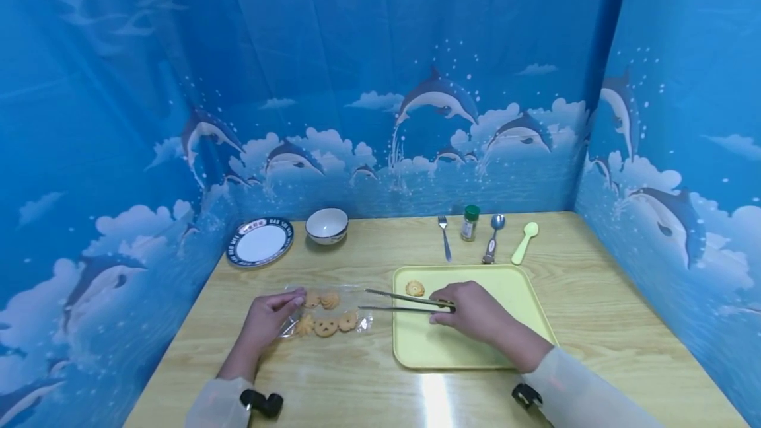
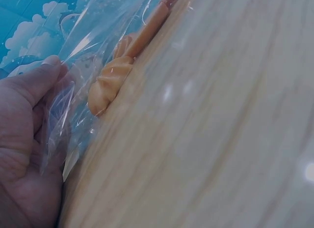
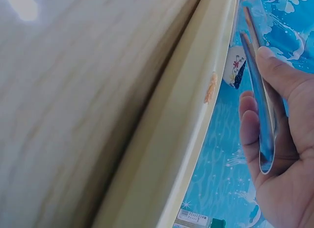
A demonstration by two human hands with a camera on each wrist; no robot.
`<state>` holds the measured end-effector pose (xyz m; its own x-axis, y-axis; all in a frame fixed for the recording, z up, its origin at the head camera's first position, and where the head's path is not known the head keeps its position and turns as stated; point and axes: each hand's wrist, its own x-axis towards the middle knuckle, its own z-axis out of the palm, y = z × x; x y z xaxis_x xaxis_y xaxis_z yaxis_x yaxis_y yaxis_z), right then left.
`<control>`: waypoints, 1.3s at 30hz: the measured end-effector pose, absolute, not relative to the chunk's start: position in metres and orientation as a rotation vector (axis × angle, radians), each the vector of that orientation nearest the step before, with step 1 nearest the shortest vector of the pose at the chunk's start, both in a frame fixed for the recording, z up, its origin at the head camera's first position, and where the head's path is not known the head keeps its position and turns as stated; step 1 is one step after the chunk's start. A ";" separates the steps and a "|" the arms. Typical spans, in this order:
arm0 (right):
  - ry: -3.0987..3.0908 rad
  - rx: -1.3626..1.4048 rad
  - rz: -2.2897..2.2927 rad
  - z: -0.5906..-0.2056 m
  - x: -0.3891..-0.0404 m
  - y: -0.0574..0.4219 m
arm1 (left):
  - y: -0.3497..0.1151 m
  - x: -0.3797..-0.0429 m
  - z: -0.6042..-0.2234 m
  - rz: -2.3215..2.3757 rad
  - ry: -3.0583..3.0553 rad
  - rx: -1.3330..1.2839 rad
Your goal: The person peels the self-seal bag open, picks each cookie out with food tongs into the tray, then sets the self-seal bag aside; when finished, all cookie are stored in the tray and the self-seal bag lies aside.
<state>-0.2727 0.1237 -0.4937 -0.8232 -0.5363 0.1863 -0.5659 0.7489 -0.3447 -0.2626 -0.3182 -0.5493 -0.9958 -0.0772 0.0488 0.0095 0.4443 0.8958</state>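
Head view, pinching clear bag (image 1: 365, 324) at its left end with left hand (image 1: 270, 322), cookies (image 1: 326, 327) inside just right of that hand, gripping parted metal tongs (image 1: 410, 310) in right hand (image 1: 475, 309), pointing left toward clear bag, yellow tray (image 1: 428, 350) beneath right hand.

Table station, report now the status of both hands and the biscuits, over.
Left hand pinches clear plastic; right hand holds metal tongs, tips apart. Five biscuits visible amid plastic, one biscuit on yellow tray. Loose plastic may hinder tongs.

Curtained tabletop booth: wood-grain table (image 1: 606, 296), walled by blue dolphin-print hangings (image 1: 333, 38), was set with plate (image 1: 261, 243), bowl (image 1: 327, 236) and fork (image 1: 445, 240).
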 end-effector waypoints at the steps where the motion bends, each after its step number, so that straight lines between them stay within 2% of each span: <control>1: -2.870 0.902 0.601 -0.494 -0.273 0.123 | -0.318 -0.263 -0.549 -1.612 -2.596 0.061; 22: -2.874 1.115 0.552 -0.499 -0.268 0.104 | -0.318 -0.264 -0.550 -1.594 -2.600 0.068; 39: -2.836 1.122 0.547 -0.498 -0.263 0.104 | -0.317 -0.263 -0.549 -1.596 -2.613 0.105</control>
<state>-0.2626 0.1037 -0.4977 -0.7370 -0.6548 0.1676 -0.6701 0.6756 -0.3074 -0.2628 -0.3175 -0.5492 -0.9946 -0.0989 0.0307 -0.0179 0.4560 0.8898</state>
